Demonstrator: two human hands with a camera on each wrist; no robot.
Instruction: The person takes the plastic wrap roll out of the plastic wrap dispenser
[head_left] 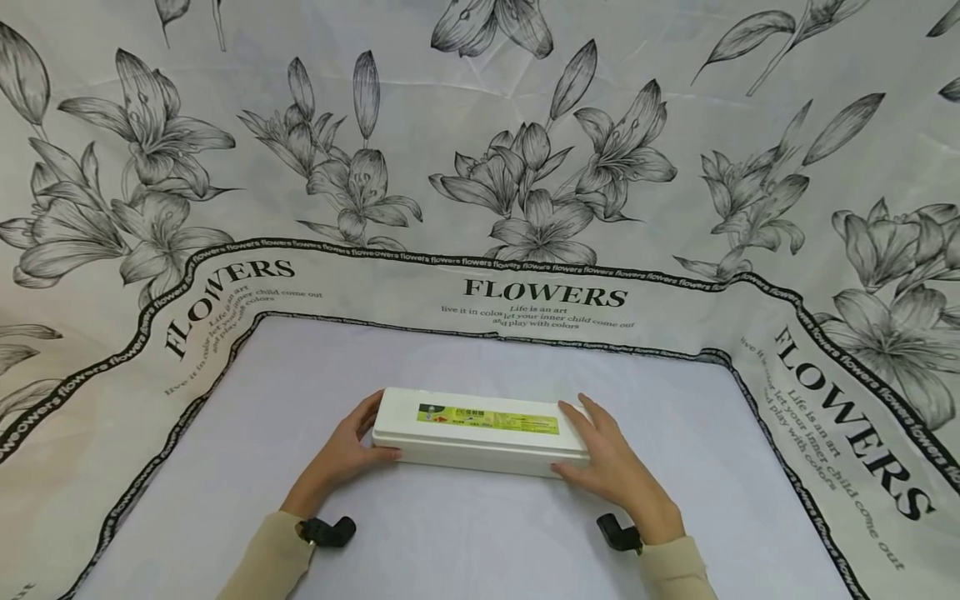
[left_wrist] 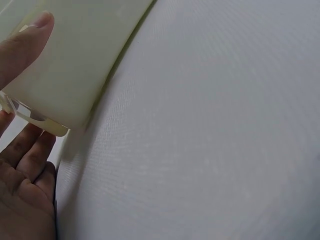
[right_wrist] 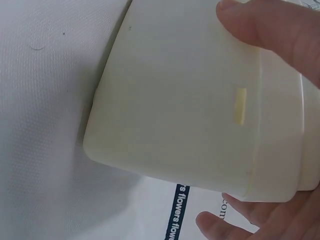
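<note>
A long white lidded box point(head_left: 480, 454) with a yellow-green printed label point(head_left: 487, 418) lies crosswise in the middle of the head view. At its left end, my left hand point(head_left: 356, 440) holds it, with the thumb on the front side and the fingers around the end. My right hand point(head_left: 609, 457) grips the right end, thumb on the front, fingers reaching over the end and lid edge. In the left wrist view the box point(left_wrist: 70, 65) shows its smooth side and an open slot at the end. A small yellowish mark sits on the box's side point(right_wrist: 175, 100) in the right wrist view.
White cloth point(head_left: 480, 542) covers the surface under the box. A floral sheet point(head_left: 420, 108) with black-lettered borders rises at the back and sides. Each wrist carries a small black camera, one on the left point(head_left: 330, 532) and another on the right point(head_left: 619, 533).
</note>
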